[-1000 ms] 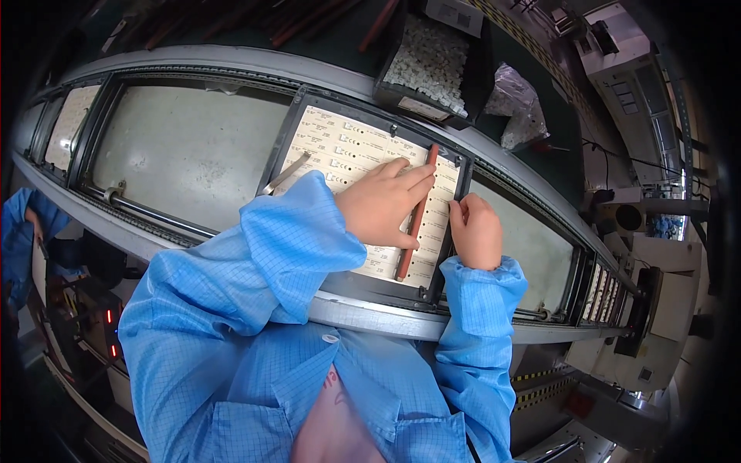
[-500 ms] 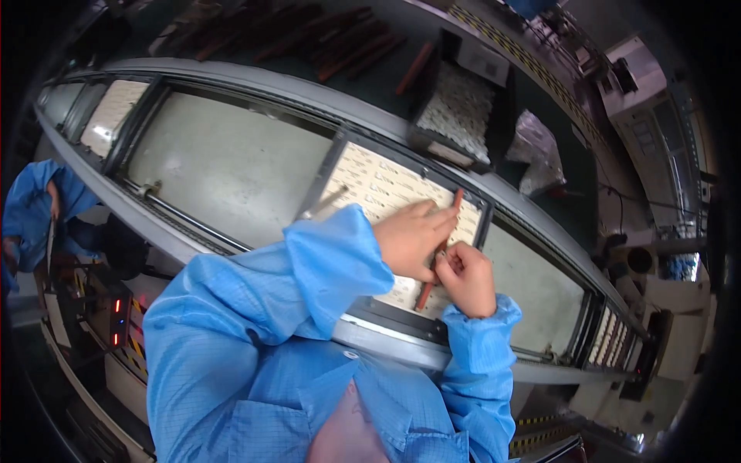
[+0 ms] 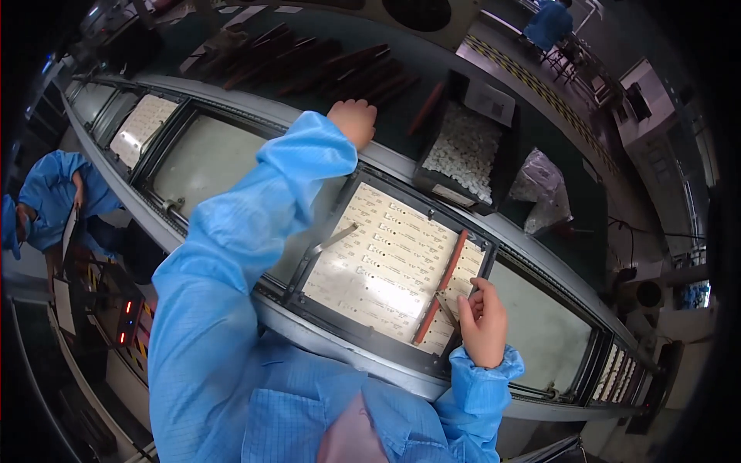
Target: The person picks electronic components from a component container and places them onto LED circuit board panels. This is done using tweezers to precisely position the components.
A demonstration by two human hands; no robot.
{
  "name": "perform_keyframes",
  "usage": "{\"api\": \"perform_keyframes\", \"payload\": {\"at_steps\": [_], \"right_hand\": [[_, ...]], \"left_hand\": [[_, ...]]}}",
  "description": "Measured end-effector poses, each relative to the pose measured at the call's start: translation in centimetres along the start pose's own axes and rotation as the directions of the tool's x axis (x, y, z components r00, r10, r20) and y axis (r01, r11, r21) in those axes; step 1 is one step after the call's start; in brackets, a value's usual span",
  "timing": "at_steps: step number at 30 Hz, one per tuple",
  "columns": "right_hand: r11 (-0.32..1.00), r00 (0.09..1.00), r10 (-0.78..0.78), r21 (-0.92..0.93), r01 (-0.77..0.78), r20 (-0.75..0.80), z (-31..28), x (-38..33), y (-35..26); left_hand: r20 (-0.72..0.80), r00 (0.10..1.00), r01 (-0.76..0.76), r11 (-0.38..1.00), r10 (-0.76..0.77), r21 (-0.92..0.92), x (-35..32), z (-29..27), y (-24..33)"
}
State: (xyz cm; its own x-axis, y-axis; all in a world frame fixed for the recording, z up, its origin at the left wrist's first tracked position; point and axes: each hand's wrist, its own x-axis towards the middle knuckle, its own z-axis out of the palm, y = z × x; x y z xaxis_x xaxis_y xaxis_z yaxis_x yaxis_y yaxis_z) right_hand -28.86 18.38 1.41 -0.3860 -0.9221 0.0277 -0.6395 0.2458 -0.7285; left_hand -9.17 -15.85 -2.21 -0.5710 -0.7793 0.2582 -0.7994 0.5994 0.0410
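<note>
A cream panel (image 3: 370, 289) with rows of printed marks lies in a dark frame (image 3: 351, 184) on the rail line. Across its right side runs a dark red strip (image 3: 454, 266). One metal lever (image 3: 445, 307) crosses the strip, and another metal lever (image 3: 333, 241) rests over the panel's left edge. Beside the right lever, my right hand (image 3: 485, 320) is open, its fingers loosely curled and apart from the thumb. My left hand (image 3: 353, 123) reaches over the far rail, close to a pile of dark red strips (image 3: 347, 65); its fingertips are hidden.
Behind the rail stands a black bin (image 3: 463, 150) of small white pieces, with a clear plastic bag (image 3: 543, 189) to its right. A single dark red strip (image 3: 427, 108) lies left of the bin. Another person in blue (image 3: 65, 189) is at the far left.
My left hand has left the strip on the panel and moved far and left toward the pile. My right hand has drawn back from the strip, its fingers loosening. The strip stays on the panel.
</note>
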Motion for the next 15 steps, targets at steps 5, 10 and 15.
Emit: {"api": "perform_keyframes", "payload": {"at_steps": [5,10,15], "right_hand": [[0.999,0.996,-0.042,-0.037,0.039,-0.077,-0.3,0.7,0.9],[0.999,0.989,-0.033,0.032,0.038,-0.146,-0.8,0.2,0.1],[0.957,0.994,-0.108,0.270,0.109,-0.019,-0.4,-0.2,0.3]], "left_hand": [[0.034,0.973,0.225,0.969,-0.230,0.101,4.2,3.7,0.4],[0.224,0.919,0.391,0.812,-0.323,-0.433,3.8,0.4,0.1],[0.400,0.900,0.417,0.074,-0.175,-0.906,-4.8,-5.1,-1.6]]}}
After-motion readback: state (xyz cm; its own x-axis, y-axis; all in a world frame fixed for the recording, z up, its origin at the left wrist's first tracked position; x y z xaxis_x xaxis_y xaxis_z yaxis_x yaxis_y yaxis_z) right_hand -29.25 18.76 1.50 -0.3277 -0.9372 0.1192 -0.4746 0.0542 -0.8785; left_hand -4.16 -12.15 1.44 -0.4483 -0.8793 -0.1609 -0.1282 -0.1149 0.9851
